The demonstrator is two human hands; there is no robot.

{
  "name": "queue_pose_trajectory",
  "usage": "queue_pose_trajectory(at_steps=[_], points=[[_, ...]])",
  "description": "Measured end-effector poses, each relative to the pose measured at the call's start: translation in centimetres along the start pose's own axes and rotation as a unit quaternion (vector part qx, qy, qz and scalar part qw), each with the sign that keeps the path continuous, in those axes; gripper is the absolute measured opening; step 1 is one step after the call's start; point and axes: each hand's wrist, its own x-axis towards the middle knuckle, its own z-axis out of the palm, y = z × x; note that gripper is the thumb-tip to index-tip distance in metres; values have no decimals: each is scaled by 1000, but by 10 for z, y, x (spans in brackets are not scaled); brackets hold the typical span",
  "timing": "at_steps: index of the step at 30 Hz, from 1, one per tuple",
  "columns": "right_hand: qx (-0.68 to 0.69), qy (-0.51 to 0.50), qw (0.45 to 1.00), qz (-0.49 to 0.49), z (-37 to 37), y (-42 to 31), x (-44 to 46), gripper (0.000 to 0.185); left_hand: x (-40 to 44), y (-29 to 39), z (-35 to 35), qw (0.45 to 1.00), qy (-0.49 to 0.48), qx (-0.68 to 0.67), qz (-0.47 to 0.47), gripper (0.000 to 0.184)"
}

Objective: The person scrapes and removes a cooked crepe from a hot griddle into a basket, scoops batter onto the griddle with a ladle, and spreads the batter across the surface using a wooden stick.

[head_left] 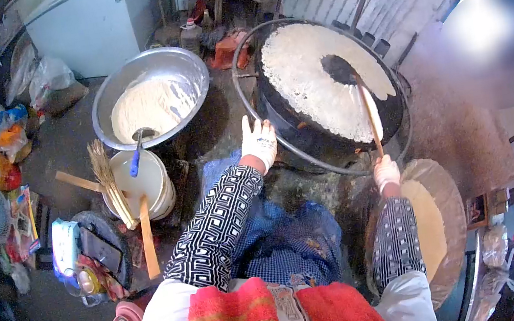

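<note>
My right hand (386,172) is wrapped round the lower end of a long wooden stick (371,118), whose far part lies across the batter. Pale batter (305,80) forms a wide ring on the round black griddle (340,70), with a dark bare patch near its middle. A metal hoop (299,152) runs round the griddle. My left hand (259,141), in a whitish glove, is beside the hoop at its lower left, fingers apart and holding nothing. Left of it stands a large metal basin (103,120) of batter with a blue-handled ladle (135,160).
Below the basin, a white bucket (165,187) bears a straw brush (105,170) and wooden sticks. At the lower right is a round tray (445,199) with pale flat food. Bags and a phone-like dark object (101,249) lie left.
</note>
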Motion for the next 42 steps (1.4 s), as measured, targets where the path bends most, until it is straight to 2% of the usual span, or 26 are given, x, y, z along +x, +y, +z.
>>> queue_pose_trajectory(at_steps=[2, 3, 6, 9, 10, 11, 12, 15, 16, 17, 18, 20, 21, 23, 25, 27, 29, 31, 33, 35, 36, 37, 38, 39, 41, 42], points=[[-29, -21, 999, -24, -5, -11, -20, 28, 3, -5, -4, 999, 3, -26, -21, 44], [-26, -62, 998, 4, 10, -1, -18, 28, 3, -9, -6, 999, 0, -44, -27, 45], [1, -52, 996, 68, 12, 9, -4, 29, 16, -17, -19, 996, -55, -39, -63, 45], [44, -47, 998, 25, -31, -23, -19, 29, 16, -10, -53, 990, -118, 30, -66, 44], [79, -34, 996, -17, -30, -25, -31, 29, 16, 2, -56, 989, -138, -4, -43, 46], [58, -35, 997, -33, -19, -24, -32, 29, 18, 15, -56, 986, -159, -39, -19, 47], [37, -35, 998, -49, -9, -24, -34, 30, 9, 33, -63, 988, -140, -58, 14, 48], [44, -29, 998, 33, 17, 0, -12, 26, -15, 88, -31, 989, -74, -90, 97, 51], [17, -25, 999, 15, 5, -2, -6, 26, -23, 97, -18, 993, -12, -62, 99, 50], [14, 11, 1000, -7, 17, 7, 3, 25, -25, 98, -15, 994, -7, -45, 97, 48], [91, 27, 994, -45, 39, 20, 12, 25, -24, 95, -13, 995, -1, -29, 94, 47], [11, 1, 999, -38, 5, -17, -8, 23, -22, 87, -17, 995, 0, -35, 89, 43], [49, -55, 997, -6, 28, -12, -7, 22, -19, 83, -13, 996, 4, -33, 87, 43], [80, -69, 994, 11, 53, 2, -4, 24, -20, 74, -13, 995, 34, -2, 94, 43], [57, -12, 998, 20, 28, 3, 0, 25, -18, 71, -11, 996, 24, -14, 88, 43], [26, -21, 999, 21, 23, 0, 8, 28, -20, 70, -7, 995, 33, 0, 91, 43], [52, -65, 996, 16, -8, -20, -7, 29, -13, 71, 21, 996, 30, -15, 80, 44], [38, -40, 998, -41, 20, -11, -22, 29, -14, 72, 15, 998, 26, -4, 64, 45], [51, -5, 998, 21, 46, 8, -14, 27, -12, 66, 26, 996, 55, 4, 65, 49], [89, -20, 994, 53, 42, 8, -4, 27, -15, 61, 3, 998, -24, 7, 63, 50], [99, -32, 994, 46, 31, 3, -3, 27, -12, 57, 10, 998, -25, 1, 60, 54], [107, -40, 993, 40, 23, -6, -5, 27, -7, 50, 37, 995, 59, 22, 72, 53], [149, -58, 986, 39, 20, -11, -13, 28, -7, 46, 29, 997, 45, 4, 62, 54], [72, -81, 994, 20, 22, -17, -21, 30, -7, 44, 21, 998, 31, -14, 51, 55], [76, -109, 991, 11, 28, -12, -35, 33, -6, 37, 26, 999, 32, -4, 33, 60], [96, -80, 991, 53, 33, -3, -29, 33, -4, 34, 29, 999, 23, -8, 29, 60]])
